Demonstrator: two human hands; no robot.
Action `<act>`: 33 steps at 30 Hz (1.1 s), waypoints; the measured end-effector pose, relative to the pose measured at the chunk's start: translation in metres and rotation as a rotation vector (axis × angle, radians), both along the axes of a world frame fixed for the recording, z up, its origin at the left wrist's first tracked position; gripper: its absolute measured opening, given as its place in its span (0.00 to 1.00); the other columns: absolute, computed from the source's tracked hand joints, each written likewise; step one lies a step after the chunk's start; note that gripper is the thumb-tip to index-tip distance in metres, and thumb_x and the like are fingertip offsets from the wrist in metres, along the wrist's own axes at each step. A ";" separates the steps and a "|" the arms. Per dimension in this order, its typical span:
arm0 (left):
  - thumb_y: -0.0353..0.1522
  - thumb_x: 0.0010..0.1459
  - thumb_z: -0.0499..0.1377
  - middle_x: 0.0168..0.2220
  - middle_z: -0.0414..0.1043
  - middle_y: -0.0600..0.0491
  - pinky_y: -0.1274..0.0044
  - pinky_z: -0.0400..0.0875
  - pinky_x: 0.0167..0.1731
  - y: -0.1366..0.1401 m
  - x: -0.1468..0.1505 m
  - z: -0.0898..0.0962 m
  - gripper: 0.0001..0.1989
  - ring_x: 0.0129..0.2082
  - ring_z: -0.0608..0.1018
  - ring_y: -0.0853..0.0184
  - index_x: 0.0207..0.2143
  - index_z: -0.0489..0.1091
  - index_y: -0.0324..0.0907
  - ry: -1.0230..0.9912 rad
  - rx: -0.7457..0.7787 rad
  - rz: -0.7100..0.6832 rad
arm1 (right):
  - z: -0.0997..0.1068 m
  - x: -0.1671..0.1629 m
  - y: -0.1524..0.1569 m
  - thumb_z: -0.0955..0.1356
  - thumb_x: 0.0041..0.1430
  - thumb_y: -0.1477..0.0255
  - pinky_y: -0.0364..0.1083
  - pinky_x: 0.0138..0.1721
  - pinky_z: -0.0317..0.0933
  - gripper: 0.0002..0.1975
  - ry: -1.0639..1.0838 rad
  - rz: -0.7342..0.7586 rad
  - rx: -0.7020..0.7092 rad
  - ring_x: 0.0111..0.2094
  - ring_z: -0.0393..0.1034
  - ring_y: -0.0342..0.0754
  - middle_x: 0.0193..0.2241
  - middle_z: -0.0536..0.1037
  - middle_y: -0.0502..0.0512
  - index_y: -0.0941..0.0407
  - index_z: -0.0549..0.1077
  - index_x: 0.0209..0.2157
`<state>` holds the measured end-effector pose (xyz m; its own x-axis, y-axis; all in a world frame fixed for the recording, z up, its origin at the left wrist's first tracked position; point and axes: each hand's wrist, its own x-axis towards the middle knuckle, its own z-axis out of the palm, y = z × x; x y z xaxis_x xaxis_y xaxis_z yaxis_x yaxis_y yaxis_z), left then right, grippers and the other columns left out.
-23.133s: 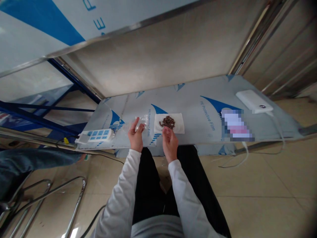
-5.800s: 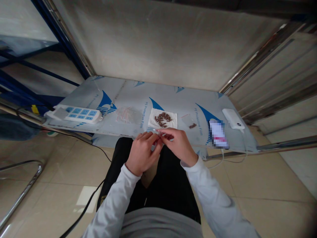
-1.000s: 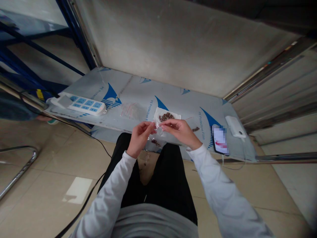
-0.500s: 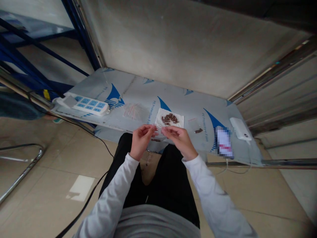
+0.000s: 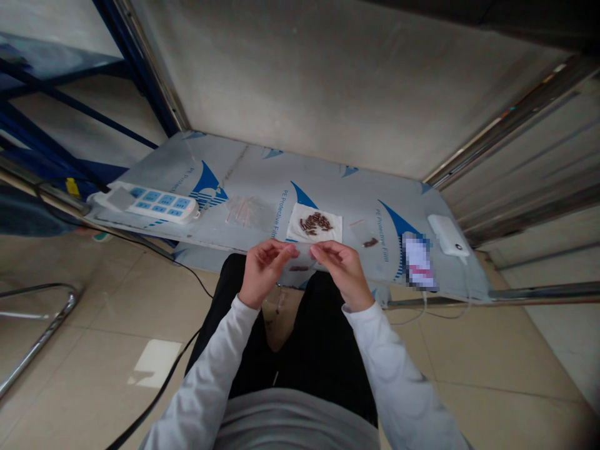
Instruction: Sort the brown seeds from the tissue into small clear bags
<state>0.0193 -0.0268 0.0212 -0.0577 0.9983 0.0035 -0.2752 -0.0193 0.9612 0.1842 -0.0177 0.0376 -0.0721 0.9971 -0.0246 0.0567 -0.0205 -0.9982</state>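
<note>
One clear zip bag (image 5: 304, 260) hangs at the worktop's (image 5: 225, 236) near edge, mouth up, its top edge running left to right; brown pieces (image 5: 299, 269) lie crosswise low inside. It sits between and below the fingers: left hand (image 5: 266, 269) and right hand (image 5: 343, 270) each pinch an upper corner. One filled bag (image 5: 360, 232) lies right of one white tissue (image 5: 296, 233); the brown pieces heaped there are too crowded to count.

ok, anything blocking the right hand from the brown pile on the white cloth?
Nothing visible: the pile of brown cylindrical pieces lies uncovered on the white cloth, just beyond the right hand. It pinches a clear zip bag, though.
</note>
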 end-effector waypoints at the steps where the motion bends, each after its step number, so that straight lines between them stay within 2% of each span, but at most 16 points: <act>1: 0.36 0.51 0.64 0.29 0.78 0.51 0.78 0.72 0.36 -0.001 0.000 0.001 0.10 0.30 0.79 0.69 0.29 0.72 0.37 -0.002 -0.007 -0.016 | -0.001 0.001 -0.001 0.73 0.49 0.60 0.45 0.37 0.67 0.15 0.011 -0.013 -0.002 0.32 0.73 0.46 0.30 0.80 0.55 0.58 0.76 0.31; 7: 0.36 0.51 0.64 0.30 0.77 0.50 0.78 0.72 0.35 -0.002 0.002 0.004 0.11 0.30 0.78 0.69 0.32 0.72 0.36 0.058 -0.026 -0.165 | -0.002 0.006 -0.005 0.73 0.49 0.62 0.45 0.37 0.67 0.13 -0.005 0.029 0.029 0.32 0.73 0.46 0.31 0.80 0.54 0.57 0.76 0.31; 9: 0.36 0.52 0.63 0.29 0.76 0.51 0.78 0.71 0.34 -0.002 0.003 0.002 0.11 0.30 0.77 0.69 0.31 0.72 0.36 0.121 0.015 -0.150 | -0.002 0.006 -0.007 0.73 0.49 0.61 0.45 0.38 0.67 0.13 0.022 0.047 0.010 0.34 0.73 0.46 0.32 0.80 0.54 0.57 0.76 0.32; 12: 0.36 0.53 0.63 0.30 0.75 0.51 0.79 0.71 0.35 -0.003 0.008 -0.001 0.09 0.31 0.76 0.70 0.31 0.72 0.37 0.187 0.076 -0.131 | -0.004 0.005 -0.009 0.72 0.49 0.61 0.44 0.36 0.66 0.13 0.036 0.021 0.000 0.31 0.73 0.45 0.29 0.79 0.52 0.56 0.76 0.31; 15: 0.36 0.53 0.63 0.31 0.76 0.50 0.78 0.71 0.35 -0.004 0.012 -0.002 0.10 0.32 0.77 0.69 0.33 0.73 0.37 0.179 0.058 -0.161 | -0.008 0.008 -0.011 0.72 0.50 0.62 0.44 0.34 0.66 0.12 -0.009 -0.002 0.043 0.29 0.72 0.45 0.27 0.78 0.52 0.57 0.76 0.29; 18: 0.37 0.51 0.64 0.31 0.77 0.50 0.77 0.72 0.35 -0.003 0.014 0.001 0.11 0.31 0.77 0.68 0.32 0.74 0.37 0.202 0.049 -0.182 | -0.011 0.012 -0.014 0.72 0.51 0.63 0.44 0.35 0.66 0.10 -0.023 0.036 0.056 0.31 0.73 0.46 0.30 0.80 0.53 0.57 0.77 0.30; 22: 0.37 0.52 0.63 0.29 0.78 0.50 0.77 0.72 0.35 -0.005 0.019 0.004 0.10 0.29 0.78 0.68 0.29 0.74 0.38 0.301 0.093 -0.134 | -0.010 0.015 -0.019 0.69 0.55 0.62 0.46 0.39 0.67 0.12 0.042 0.062 0.014 0.34 0.74 0.47 0.30 0.80 0.54 0.57 0.77 0.32; 25: 0.37 0.51 0.64 0.27 0.78 0.51 0.76 0.72 0.34 -0.006 0.022 0.004 0.10 0.29 0.78 0.67 0.27 0.75 0.38 0.359 0.102 -0.099 | -0.009 0.016 -0.022 0.70 0.54 0.62 0.45 0.38 0.67 0.11 -0.002 0.007 0.037 0.32 0.74 0.47 0.30 0.80 0.54 0.57 0.77 0.31; 29: 0.39 0.55 0.59 0.29 0.79 0.50 0.74 0.73 0.37 -0.004 0.021 0.004 0.13 0.31 0.80 0.64 0.29 0.77 0.40 0.271 0.048 -0.178 | -0.006 0.020 -0.022 0.71 0.53 0.63 0.45 0.37 0.67 0.11 -0.015 -0.042 0.052 0.31 0.73 0.47 0.29 0.79 0.53 0.57 0.76 0.28; 33: 0.40 0.57 0.58 0.28 0.79 0.52 0.74 0.73 0.38 -0.003 0.019 0.008 0.13 0.31 0.80 0.63 0.28 0.78 0.42 0.407 0.108 -0.176 | -0.002 0.025 -0.020 0.72 0.51 0.62 0.46 0.36 0.69 0.12 -0.008 0.028 -0.007 0.31 0.74 0.47 0.30 0.80 0.54 0.57 0.76 0.31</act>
